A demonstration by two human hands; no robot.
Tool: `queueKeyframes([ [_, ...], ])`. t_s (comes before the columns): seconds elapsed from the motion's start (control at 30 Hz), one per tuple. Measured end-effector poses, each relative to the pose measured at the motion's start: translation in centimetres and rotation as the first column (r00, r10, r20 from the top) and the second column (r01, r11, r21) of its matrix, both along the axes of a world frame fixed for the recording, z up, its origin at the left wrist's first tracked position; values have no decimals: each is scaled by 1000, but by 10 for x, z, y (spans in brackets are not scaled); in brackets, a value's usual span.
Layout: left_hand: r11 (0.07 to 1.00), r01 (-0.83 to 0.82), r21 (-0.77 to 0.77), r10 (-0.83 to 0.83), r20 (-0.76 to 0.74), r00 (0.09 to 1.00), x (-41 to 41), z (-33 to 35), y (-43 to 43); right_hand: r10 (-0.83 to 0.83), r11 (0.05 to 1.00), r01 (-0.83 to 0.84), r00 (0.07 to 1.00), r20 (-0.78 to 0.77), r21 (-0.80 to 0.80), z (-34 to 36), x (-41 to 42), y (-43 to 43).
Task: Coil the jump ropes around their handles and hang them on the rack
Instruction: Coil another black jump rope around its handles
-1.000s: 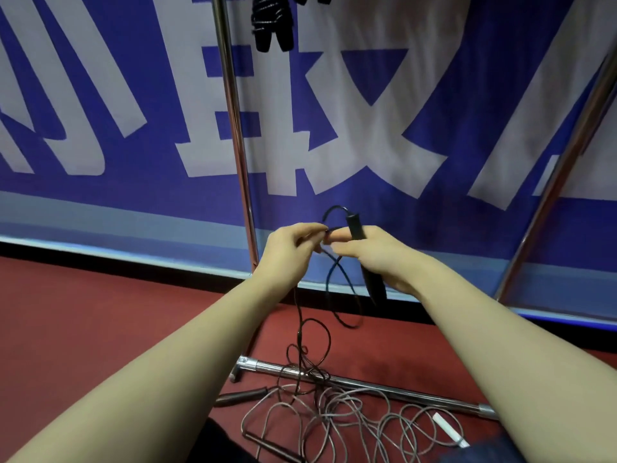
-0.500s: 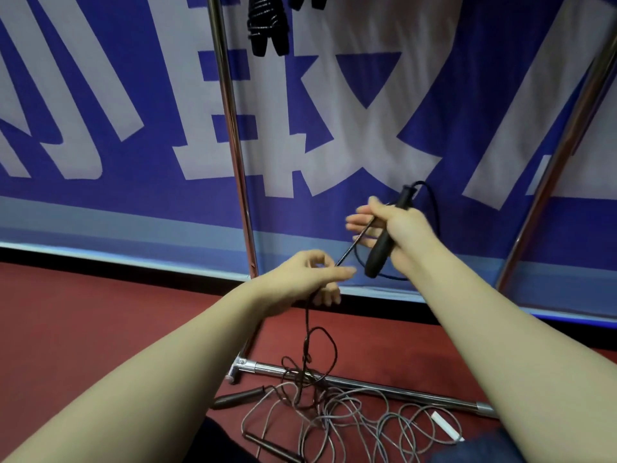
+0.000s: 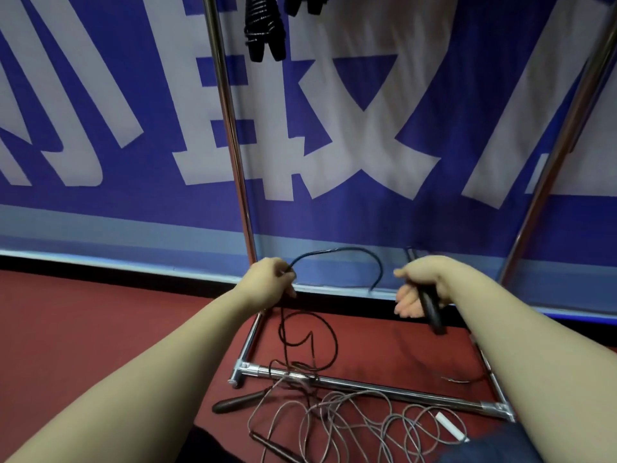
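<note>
Pinching the cord (image 3: 337,253), the left hand (image 3: 270,282) sits apart from the right hand (image 3: 420,282) gripping the handle (image 3: 431,309); coiled ropes (image 3: 263,25) hang above.

Both bare forearms reach forward, hands about level with each other and well apart. The left hand (image 3: 272,282) is knuckles-up with its fingers curled in, pinching the black rope (image 3: 337,251) on the thumb side. The right hand (image 3: 421,279) is turned with the palm facing inward. Its fingers wrap loosely round the black handle (image 3: 432,312), which pokes out below the hand, pointing down. Both wrists look pretty straight.
</note>
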State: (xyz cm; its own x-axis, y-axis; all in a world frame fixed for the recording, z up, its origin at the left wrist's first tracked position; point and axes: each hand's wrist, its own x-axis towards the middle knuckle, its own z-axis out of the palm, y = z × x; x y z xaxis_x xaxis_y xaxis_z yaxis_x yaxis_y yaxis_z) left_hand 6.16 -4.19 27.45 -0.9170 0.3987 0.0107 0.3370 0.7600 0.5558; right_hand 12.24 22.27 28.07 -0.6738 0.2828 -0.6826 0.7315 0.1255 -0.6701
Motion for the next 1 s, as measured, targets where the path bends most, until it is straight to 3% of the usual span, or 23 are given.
queueKeyframes([
  [0.03,999,-33,41,35,-33,999,0,1,3,90,996,-90,995,-36,19,4,1,-9],
  [0.1,1000,-15,-3,15,-75,997,5,3,8,58,992,-92,938,-340,-86,16,-3,-22],
  [0.17,996,66,59,-62,-57,996,9,3,14,-21,974,-122,787,-616,-188,34,-6,-38],
  [0.2,986,106,127,-100,-55,993,11,5,18,25,972,-176,729,-684,-153,40,-7,-47],
  [0.3,950,155,270,-103,-197,975,18,10,30,371,924,-332,659,-654,190,36,-8,-69],
  [0.37,925,127,359,-3,-325,946,21,14,33,483,874,-407,652,-584,267,32,-4,-76],
  [0.47,903,102,417,84,-404,911,21,19,31,451,887,-396,643,-619,236,39,0,-77],
  [0.53,892,135,432,22,-339,941,21,23,30,406,909,-353,642,-650,220,45,-1,-74],
  [0.6,814,155,559,-137,-75,988,25,27,30,286,945,-319,691,-663,75,49,-4,-70],
  [0.63,778,140,612,-236,79,969,28,25,29,200,957,-288,724,-660,-26,50,-4,-68],
  [0.67,775,141,616,-327,200,923,30,22,26,111,960,-252,743,-660,-123,53,-5,-67],
  [0.73,851,227,474,-429,378,820,32,11,19,-81,921,-207,726,-683,-330,63,-5,-63],
  [0.83,918,383,107,-368,590,718,27,-15,10,-473,730,-170,574,-669,-662,83,-4,-56],
  [0.9,882,458,-109,-287,646,708,22,-28,4,-671,608,-166,416,-614,-776,89,-3,-49],
  [1.0,867,444,-227,-192,670,717,12,-39,-7,-800,505,-127,303,-518,-854,82,-4,-33],
])
